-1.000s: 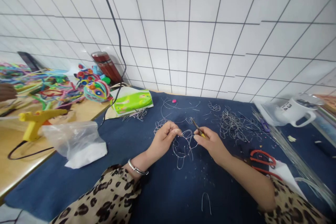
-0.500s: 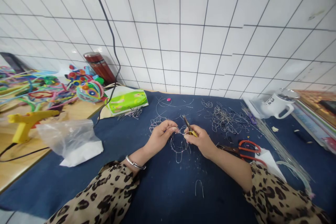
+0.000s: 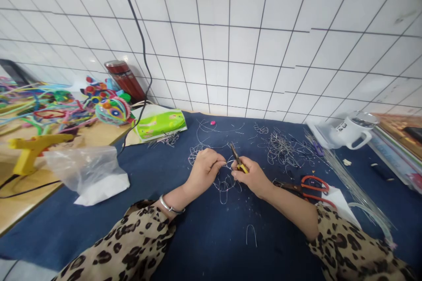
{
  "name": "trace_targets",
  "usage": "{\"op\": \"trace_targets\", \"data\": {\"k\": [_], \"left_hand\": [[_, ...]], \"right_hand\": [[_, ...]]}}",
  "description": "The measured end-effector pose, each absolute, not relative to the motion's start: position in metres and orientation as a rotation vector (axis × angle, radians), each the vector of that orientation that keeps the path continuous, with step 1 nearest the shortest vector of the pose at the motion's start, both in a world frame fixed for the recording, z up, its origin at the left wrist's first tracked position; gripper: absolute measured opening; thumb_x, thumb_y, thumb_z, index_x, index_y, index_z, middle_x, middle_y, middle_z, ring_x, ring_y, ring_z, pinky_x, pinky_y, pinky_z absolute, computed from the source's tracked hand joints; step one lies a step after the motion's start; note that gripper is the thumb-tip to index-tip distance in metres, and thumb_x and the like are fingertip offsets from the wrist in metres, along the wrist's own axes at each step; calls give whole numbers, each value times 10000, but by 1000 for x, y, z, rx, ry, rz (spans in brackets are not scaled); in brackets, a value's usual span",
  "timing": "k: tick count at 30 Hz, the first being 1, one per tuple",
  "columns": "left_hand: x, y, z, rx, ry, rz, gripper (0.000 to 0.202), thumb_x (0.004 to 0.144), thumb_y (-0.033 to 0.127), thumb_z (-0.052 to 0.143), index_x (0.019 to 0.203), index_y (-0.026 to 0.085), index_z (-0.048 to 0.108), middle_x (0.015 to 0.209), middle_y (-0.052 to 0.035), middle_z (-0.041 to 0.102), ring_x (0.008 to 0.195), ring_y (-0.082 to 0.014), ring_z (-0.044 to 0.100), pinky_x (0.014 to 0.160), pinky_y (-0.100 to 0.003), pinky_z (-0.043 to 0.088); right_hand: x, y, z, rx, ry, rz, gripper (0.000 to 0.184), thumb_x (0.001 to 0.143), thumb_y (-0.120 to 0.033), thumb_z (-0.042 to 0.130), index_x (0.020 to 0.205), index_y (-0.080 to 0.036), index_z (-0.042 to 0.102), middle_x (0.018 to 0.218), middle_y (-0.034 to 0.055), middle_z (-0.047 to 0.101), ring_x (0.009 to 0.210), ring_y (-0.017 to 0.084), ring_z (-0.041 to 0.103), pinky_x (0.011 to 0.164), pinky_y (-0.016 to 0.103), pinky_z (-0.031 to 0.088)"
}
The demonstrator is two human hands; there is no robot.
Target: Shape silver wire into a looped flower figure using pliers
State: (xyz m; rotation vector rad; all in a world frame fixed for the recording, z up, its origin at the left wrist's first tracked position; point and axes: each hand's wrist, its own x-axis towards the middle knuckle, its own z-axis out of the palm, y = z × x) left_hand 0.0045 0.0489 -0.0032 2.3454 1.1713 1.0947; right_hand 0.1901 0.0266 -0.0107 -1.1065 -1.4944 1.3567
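A bent wire frame [image 3: 225, 189] of thin silvery loops hangs between my two hands over the dark blue cloth. My left hand [image 3: 207, 167] pinches its upper left part between thumb and fingers. In my right hand [image 3: 251, 174] are yellow-handled pliers [image 3: 238, 158], jaws pointing up and away from me. The right thumb and forefinger are also close to the wire; whether they touch it I cannot tell. Just behind the left hand lies another coil of wire [image 3: 195, 154]. A single U-shaped wire piece [image 3: 251, 235] rests on the cloth nearer to me.
Right of my hands are a tangle of wire [image 3: 281, 147], red-handled scissors [image 3: 313, 189], straight wires [image 3: 356, 189] and a white mug [image 3: 356, 131]. Leftward lie a green tissue pack [image 3: 160, 125], a plastic bag [image 3: 89, 171] and a yellow glue gun [image 3: 29, 151]. A black cable [image 3: 144, 52] hangs down.
My left hand has turned slightly, its back now more toward the camera, still pinching the wire. The pliers stay in my right hand, almost unmoved. The whole view has shifted a little.
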Motion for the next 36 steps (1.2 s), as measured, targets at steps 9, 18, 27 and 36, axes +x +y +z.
{"op": "trace_targets", "data": {"k": [9, 18, 27, 36], "left_hand": [[0, 55, -8, 2112, 1142, 1052, 149, 879, 252, 468, 796, 178, 567, 792, -21, 571, 778, -154, 521, 762, -299, 406], [-2, 57, -2, 2064, 1015, 1047, 199, 900, 271, 433, 827, 177, 593, 841, -42, 602, 822, -158, 544, 809, -317, 422], [-2, 55, -3, 2075, 1178, 1133, 172, 895, 229, 444, 870, 198, 612, 988, -59, 611, 1047, -198, 515, 940, -381, 369], [-4, 62, -10, 1922, 1203, 1223, 138, 884, 244, 465, 815, 178, 565, 970, -65, 599, 968, -188, 550, 875, -360, 424]], "right_hand": [[190, 26, -9, -1090, -1520, 1352, 150, 720, -237, 566, 851, -197, 506, 695, -51, 481, 617, 93, 467, 619, 238, 386], [188, 22, 0, -1175, -1570, 1225, 111, 733, -243, 542, 827, -206, 498, 689, -47, 452, 587, 91, 412, 582, 229, 374], [198, 30, 1, -1341, -1862, 816, 281, 775, -403, 569, 980, -213, 540, 827, 10, 569, 714, 140, 521, 657, 267, 415], [207, 32, 14, -1271, -2302, 157, 333, 870, -448, 434, 1016, -179, 567, 850, 72, 598, 779, 178, 538, 686, 291, 407]]}}
